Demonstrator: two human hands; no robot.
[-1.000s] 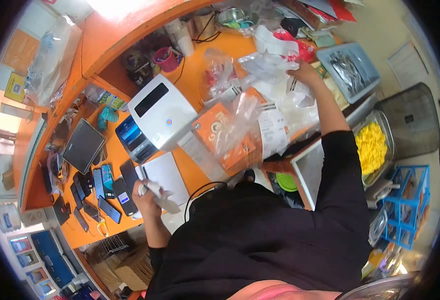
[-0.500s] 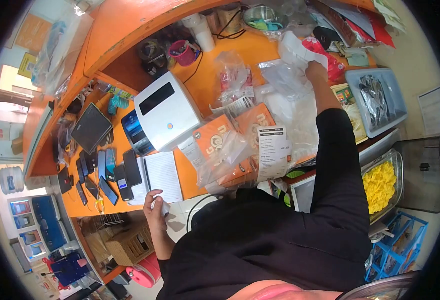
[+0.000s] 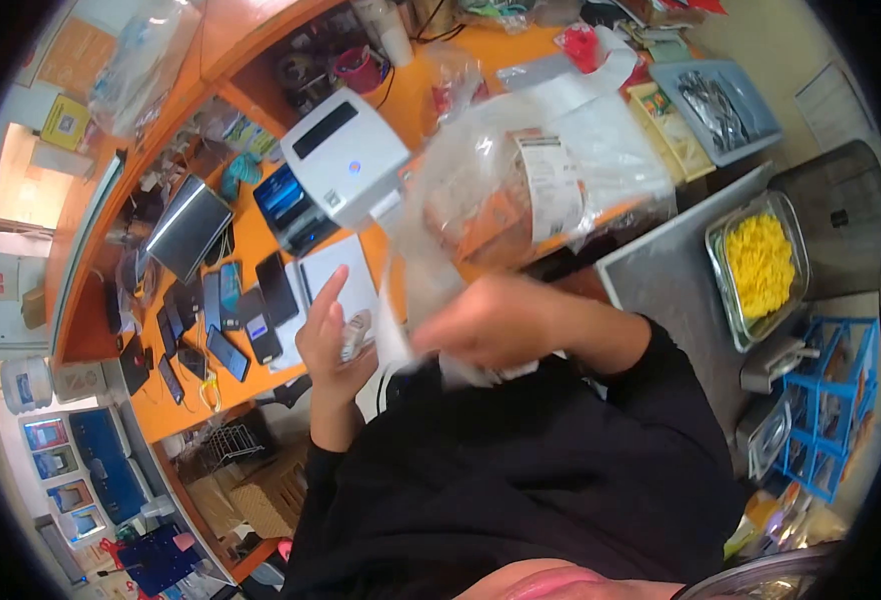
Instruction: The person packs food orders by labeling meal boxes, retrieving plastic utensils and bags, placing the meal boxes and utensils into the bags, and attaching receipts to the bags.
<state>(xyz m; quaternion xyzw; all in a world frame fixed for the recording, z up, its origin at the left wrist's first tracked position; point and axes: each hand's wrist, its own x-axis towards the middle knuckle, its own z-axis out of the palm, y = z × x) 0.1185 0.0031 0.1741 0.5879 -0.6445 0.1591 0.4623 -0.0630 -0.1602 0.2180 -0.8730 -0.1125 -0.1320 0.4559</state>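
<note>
My right hand (image 3: 506, 320), smeared by motion, is closed on a translucent plastic bag (image 3: 431, 215) and has it drawn towards my body. Beneath the bag lie orange printed packages (image 3: 491, 225), with a white printed receipt (image 3: 557, 185) over them. My left hand (image 3: 333, 345) is raised beside the bag's white edge, index finger pointing up. A small whitish item (image 3: 358, 333) rests against its palm and fingers; I cannot make out its kind. White plastic bags (image 3: 611, 150) lie flat beyond the packages.
A white label printer (image 3: 346, 160) stands behind my left hand. Several phones (image 3: 228, 352) and a notebook (image 3: 346, 270) lie at left. On the right are a blue-grey tray (image 3: 751, 140) of wrapped cutlery and a glass dish (image 3: 799, 240) of yellow food.
My right hand has come from the back of the table towards my body, drawing the plastic bag over the packages. My left hand has risen slightly, and the view has shifted.
</note>
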